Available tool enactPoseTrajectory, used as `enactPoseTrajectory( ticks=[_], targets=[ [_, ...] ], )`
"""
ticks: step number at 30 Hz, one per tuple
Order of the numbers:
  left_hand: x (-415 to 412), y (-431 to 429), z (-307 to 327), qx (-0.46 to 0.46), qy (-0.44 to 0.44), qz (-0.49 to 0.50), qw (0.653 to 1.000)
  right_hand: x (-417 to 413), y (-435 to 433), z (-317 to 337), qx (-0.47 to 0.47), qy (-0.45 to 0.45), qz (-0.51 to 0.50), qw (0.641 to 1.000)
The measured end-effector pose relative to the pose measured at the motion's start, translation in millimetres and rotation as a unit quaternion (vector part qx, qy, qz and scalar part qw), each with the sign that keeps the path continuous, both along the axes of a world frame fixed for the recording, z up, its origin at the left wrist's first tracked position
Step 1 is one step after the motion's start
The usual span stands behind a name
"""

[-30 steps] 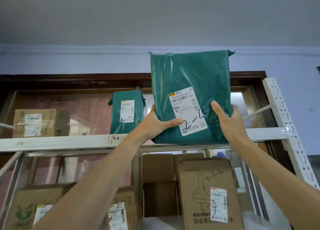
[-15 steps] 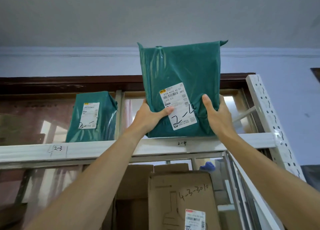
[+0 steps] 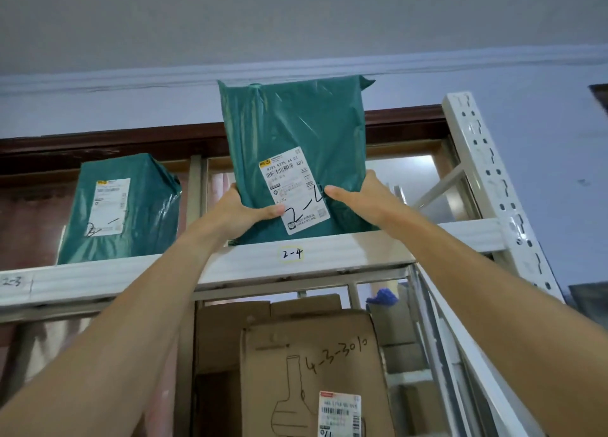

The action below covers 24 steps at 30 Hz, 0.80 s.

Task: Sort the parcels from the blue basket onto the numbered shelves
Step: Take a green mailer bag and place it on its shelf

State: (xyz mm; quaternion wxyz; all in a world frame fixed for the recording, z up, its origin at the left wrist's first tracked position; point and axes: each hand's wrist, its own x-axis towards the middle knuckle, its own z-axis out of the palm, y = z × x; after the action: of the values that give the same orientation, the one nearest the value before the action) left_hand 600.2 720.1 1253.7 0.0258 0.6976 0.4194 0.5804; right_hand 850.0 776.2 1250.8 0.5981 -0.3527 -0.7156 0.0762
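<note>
A green plastic parcel (image 3: 296, 130) stands upright on the top white shelf (image 3: 329, 255), right above the tag "2-4" (image 3: 292, 254). Its white label (image 3: 294, 190) carries a handwritten "2-4". My left hand (image 3: 243, 211) grips its lower left edge, thumb across the front. My right hand (image 3: 358, 203) holds its lower right edge. The parcel's bottom is behind the shelf's front lip. The blue basket is out of sight.
A second green parcel (image 3: 121, 206) stands to the left on the same shelf, near the tag "2-3" (image 3: 11, 282). Cardboard boxes (image 3: 312, 371) fill the level below, one marked "4-3-3010". A white perforated upright (image 3: 493, 180) bounds the shelf on the right.
The parcel has moved right along the top shelf and come down to the shelf above the "2-4" tag. Both hands have kept their grip.
</note>
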Motion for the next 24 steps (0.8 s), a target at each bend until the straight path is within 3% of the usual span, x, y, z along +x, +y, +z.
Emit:
enactPoseTrajectory(
  ticks=[5, 14, 17, 24],
  targets=[
    [-6.0, -0.2, -2.4, -0.064, 0.038, 0.037, 0.997, 1.3, 19.2, 7.8, -0.037, -0.074, -0.017, 0.996],
    [-20.7, 7.0, 3.1, -0.086, 0.153, 0.156, 0.972, -4.4, 15.2, 6.2, -0.060, -0.209, -0.069, 0.974],
    [-20.0, 14.6, 10.9, -0.101, 0.208, 0.222, 0.947, -9.7, 20.6, 9.4, -0.073, -0.263, -0.113, 0.955],
    [-13.0, 26.4, 8.1, -0.129, 0.231, 0.339, 0.903, -31.7, 61.9, 33.8, -0.139, -0.386, -0.198, 0.890]
  ],
)
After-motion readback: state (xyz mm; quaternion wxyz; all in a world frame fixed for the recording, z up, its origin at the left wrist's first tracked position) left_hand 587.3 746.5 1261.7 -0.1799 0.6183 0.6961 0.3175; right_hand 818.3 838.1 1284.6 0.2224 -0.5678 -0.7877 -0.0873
